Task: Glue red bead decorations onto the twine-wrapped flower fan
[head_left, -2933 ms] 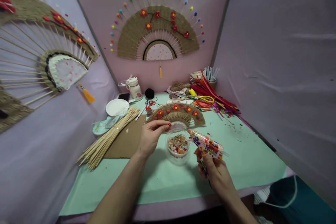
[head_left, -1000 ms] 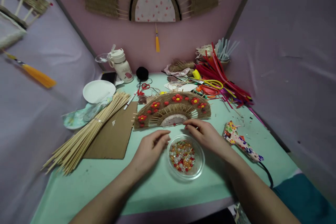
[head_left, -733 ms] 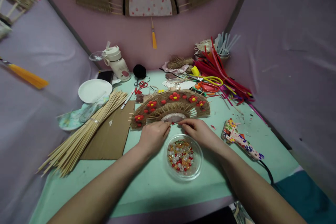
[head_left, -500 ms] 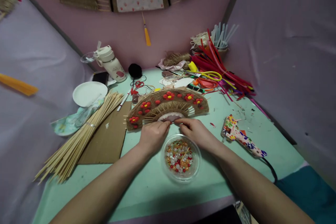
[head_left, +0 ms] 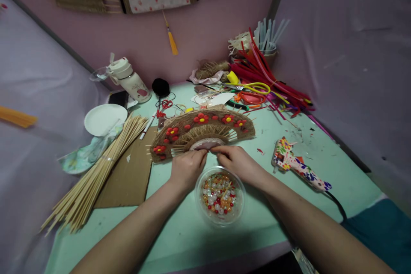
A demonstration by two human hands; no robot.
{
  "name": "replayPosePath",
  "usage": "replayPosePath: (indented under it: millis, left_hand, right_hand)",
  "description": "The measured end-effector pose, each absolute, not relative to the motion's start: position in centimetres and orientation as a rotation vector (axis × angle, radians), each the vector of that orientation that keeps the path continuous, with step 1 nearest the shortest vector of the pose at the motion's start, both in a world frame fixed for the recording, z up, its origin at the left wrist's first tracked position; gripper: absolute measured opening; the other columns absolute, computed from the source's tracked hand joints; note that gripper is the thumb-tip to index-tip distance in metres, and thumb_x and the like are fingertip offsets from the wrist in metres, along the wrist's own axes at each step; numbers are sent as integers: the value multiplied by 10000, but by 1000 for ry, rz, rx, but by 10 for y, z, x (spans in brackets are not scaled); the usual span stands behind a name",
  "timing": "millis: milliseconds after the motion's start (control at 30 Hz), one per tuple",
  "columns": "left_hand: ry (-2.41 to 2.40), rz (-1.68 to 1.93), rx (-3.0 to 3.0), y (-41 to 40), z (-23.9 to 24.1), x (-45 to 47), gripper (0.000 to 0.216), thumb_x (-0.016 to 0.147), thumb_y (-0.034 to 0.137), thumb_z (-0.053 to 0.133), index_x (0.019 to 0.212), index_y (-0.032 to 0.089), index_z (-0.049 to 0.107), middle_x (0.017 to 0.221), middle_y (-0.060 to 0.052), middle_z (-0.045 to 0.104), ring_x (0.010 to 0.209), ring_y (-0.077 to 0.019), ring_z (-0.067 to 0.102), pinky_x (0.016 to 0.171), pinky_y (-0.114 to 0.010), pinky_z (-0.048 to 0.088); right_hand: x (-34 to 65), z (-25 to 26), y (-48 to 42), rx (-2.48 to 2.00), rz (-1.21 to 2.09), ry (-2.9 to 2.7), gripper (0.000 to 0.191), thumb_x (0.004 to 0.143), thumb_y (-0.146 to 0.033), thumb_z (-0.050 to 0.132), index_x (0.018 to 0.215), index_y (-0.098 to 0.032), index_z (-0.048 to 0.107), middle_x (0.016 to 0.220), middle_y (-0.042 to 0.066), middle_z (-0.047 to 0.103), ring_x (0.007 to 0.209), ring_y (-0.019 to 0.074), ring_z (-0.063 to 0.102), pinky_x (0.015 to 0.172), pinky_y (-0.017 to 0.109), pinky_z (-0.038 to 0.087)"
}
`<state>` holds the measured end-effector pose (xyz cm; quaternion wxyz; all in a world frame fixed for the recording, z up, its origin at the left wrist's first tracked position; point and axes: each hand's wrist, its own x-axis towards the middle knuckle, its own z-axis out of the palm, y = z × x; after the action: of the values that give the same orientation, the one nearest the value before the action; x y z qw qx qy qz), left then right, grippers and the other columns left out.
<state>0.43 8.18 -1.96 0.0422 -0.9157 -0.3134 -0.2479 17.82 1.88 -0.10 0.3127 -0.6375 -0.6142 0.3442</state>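
Observation:
A fan-shaped twine craft [head_left: 205, 130] with red and yellow flowers lies on the table in front of me. At its lower middle is a pale half-round piece [head_left: 208, 143]. My left hand [head_left: 189, 166] is closed, its fingertips pinched at the lower edge of that piece. From the other side, my right hand [head_left: 237, 160] presses its curled fingers on the same edge. The fingertips of both hands nearly meet, and anything small between them cannot be made out. Just below my hands stands a clear round tub of beads [head_left: 220, 218], red, orange and clear.
A bundle of bamboo sticks [head_left: 93, 180] lies on cardboard [head_left: 128, 184] at the left, near a white plate [head_left: 105, 119] and a bottle [head_left: 130, 79]. To the right rests a flowered glue gun [head_left: 300, 166] with a cord. Scissors [head_left: 257, 88] and red pipe cleaners [head_left: 272, 77] lie behind.
My view has shifted slightly, so most things sit a little differently in the picture. Both hands stay at the fan's lower edge with hardly any movement.

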Motion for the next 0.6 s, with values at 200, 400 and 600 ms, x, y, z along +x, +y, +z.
replayPosePath:
  millis: [200, 400, 600]
  left_hand:
    - [-1182, -577, -2869, 80, -20, 6, 200, 880, 297, 554, 922, 235, 740, 798, -18, 760, 662, -150, 686, 569, -227, 439]
    - [-1291, -496, -2917, 81, -15, 9, 202, 871, 299, 562, 930, 234, 743, 826, -26, 761, 685, -150, 688, 590, -225, 445]
    - [-1227, -547, -2928, 81, -16, 8, 205, 879, 301, 552, 915, 226, 739, 813, -25, 759, 667, -147, 677, 579, -225, 443]
  right_hand:
    - [179, -3, 19, -1688, 911, -1613, 404, 817, -136, 444, 1125, -190, 701, 1127, 53, 716, 1035, 214, 661, 922, 321, 477]
    - [179, -3, 20, -1690, 913, -1596, 391, 818, -139, 450, 1115, -178, 702, 1117, 63, 718, 1029, 221, 660, 923, 333, 479]
    - [178, 2, 19, -1736, 932, -1571, 384, 822, -136, 460, 1118, -179, 702, 1119, 70, 717, 1041, 226, 657, 933, 339, 474]
